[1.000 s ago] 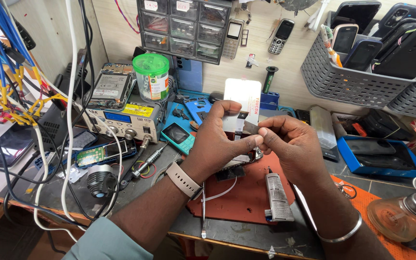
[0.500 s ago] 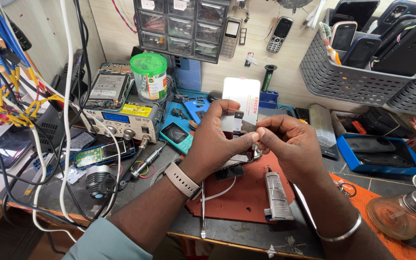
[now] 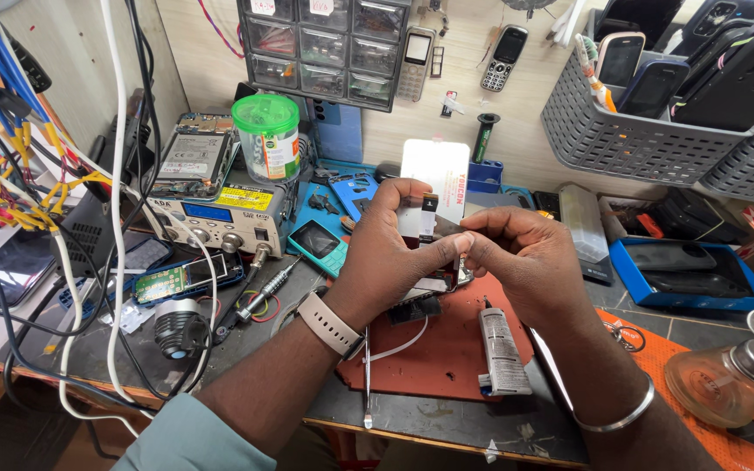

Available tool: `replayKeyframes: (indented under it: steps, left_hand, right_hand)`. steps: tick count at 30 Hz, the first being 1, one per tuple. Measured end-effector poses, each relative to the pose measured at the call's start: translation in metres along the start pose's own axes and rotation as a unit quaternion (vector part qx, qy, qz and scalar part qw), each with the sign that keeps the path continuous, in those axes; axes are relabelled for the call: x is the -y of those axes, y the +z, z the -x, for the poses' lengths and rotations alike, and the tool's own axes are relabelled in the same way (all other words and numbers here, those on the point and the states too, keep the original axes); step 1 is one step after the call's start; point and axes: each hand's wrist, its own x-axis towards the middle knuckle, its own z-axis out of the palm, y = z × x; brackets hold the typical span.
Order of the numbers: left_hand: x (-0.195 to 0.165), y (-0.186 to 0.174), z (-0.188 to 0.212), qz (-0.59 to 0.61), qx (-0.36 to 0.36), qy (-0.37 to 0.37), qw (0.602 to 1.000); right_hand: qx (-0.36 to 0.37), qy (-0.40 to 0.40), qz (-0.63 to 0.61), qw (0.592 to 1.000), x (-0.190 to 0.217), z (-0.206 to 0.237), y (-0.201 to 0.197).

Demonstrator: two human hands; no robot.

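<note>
**A:** Status on the head view?

**B:** I'm over a cluttered grey repair bench (image 3: 447,423), rust-red rubber work mat (image 3: 447,349) at centre. Both hands are raised above the mat. Left hand (image 3: 394,253) is clenched around a dismantled phone body with a dark board showing at its lower edge (image 3: 425,292). Right hand (image 3: 525,262) has a pinch grip on a thin dark strip, maybe a flex or film (image 3: 441,228), meeting the left thumb at the phone's top edge.

**A:** Step?

**B:** My read: seating or peeling that strip on the phone. Can't tell which; the fingers hide the joint.

**A:** What would a next move need?

**B:** Judgement only: a steady left hold, fine fingertip control on the right, and a straight pull or press along the strip so it doesn't crease.

**A:** Surroundings?

**B:** Large first: grey plastic basket of handsets (image 3: 639,131) on the wall to the right, cream bench power supply with a blue display (image 3: 220,218) on the left, white and black cables (image 3: 115,262) hanging in front of it. A blue tray (image 3: 687,279) lies to the right. Smaller: green-lidded clear jar (image 3: 268,139), glass solvent bottle with a metal cap (image 3: 730,379), grey glue tube (image 3: 501,349) on the mat, metal tweezers (image 3: 366,375) under the left wrist.

**A:** Obstructions?

**B:** Glue tube and tweezers lie right below the hands. The cables are well clear.
</note>
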Motion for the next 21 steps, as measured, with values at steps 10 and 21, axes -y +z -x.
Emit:
replayKeyframes:
  steps: [10,21]
  left_hand:
    - [0.0025,-0.0011,-0.0013,0.017,0.010,0.006,1.000]
    - [-0.0046,-0.0009,-0.0008,-0.017,0.010,-0.010,1.000]
  right_hand:
    - [-0.016,0.011,0.009,1.000,0.0010,-0.0003,-0.0014]
    - [-0.036,-0.011,0.049,0.998,0.0035,0.0021,0.0014]
